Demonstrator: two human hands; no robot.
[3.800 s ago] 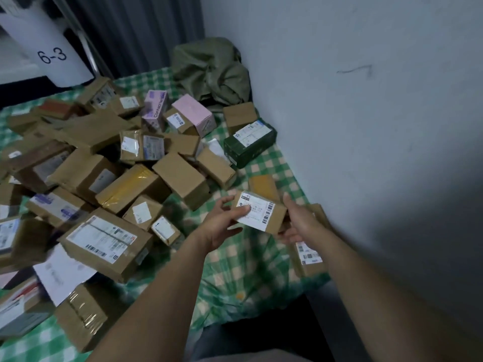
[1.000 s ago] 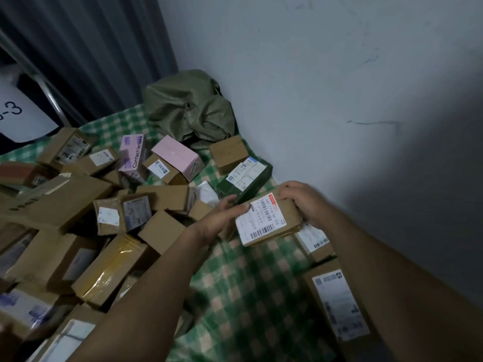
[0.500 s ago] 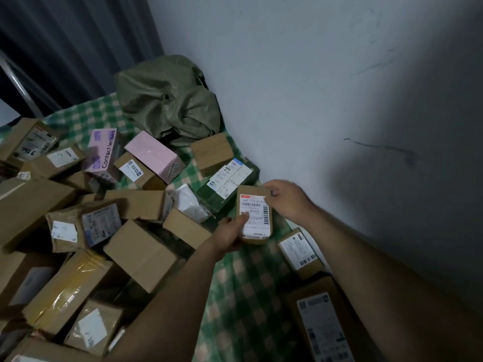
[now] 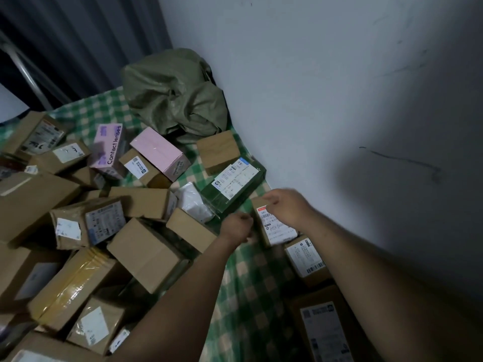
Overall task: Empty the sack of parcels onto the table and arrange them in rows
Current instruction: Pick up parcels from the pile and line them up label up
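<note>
Checked tablecloth (image 4: pixel 251 296), jumbled parcels (image 4: pixel 143 254) left, crumpled sack (image 4: pixel 175 95) behind

A single head-worn wide-angle view looks forward and steeply down from over the near side of the table, turned toward its far right corner. There the green checked tablecloth (image 4: pixel 251 296) meets the pale wall (image 4: pixel 339 100), which fills the right half of the frame. Both forearms enter from the bottom edge, close under the lens, and the left hand (image 4: pixel 236 227) and right hand (image 4: pixel 286 207) lie just right of centre. The heap of cardboard parcels (image 4: pixel 146 254) spreads over the left half. Farthest off are the crumpled green sack (image 4: pixel 177 95) and a dark curtain (image 4: pixel 78 43) — both near the top.
</note>
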